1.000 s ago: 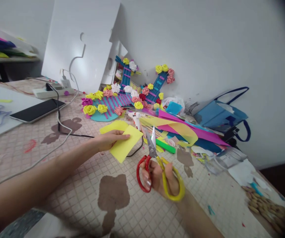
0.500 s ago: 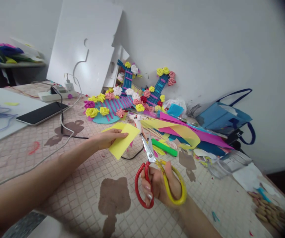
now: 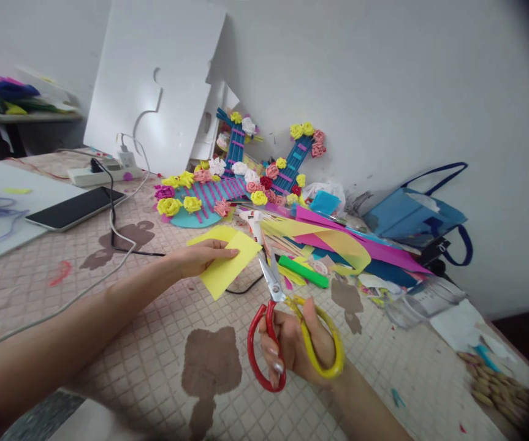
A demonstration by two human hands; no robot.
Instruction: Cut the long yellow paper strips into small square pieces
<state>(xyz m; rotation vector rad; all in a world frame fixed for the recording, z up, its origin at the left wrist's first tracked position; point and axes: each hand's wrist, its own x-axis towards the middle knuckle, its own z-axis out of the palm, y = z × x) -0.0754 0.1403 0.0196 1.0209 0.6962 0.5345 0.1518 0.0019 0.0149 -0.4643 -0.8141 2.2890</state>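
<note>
My left hand (image 3: 202, 257) pinches a folded yellow paper sheet (image 3: 225, 269) between thumb and fingers, above the table. In my right hand (image 3: 298, 340) is a pair of scissors (image 3: 274, 289) with one red and one yellow handle loop; thumb and fingers pass through the loops. The blades are slightly apart and point up toward the sheet's right edge. Whether a blade touches the paper I cannot tell. Just behind the sheet stands a white glue gun (image 3: 254, 222). A bright green stick-like piece (image 3: 303, 272) lies right of the blades.
Flower-covered blue craft pieces (image 3: 209, 199) stand at the back by the wall. Coloured paper strips (image 3: 365, 248), a blue bag (image 3: 418, 214) and a clear plastic container (image 3: 423, 303) lie to the right. Leftward are a tablet-like device (image 3: 75, 208), a power strip (image 3: 103, 174) and cables.
The scissors have shifted slightly left and up toward the paper, and their blades look a little closer together. The left hand still holds the sheet in nearly the same place.
</note>
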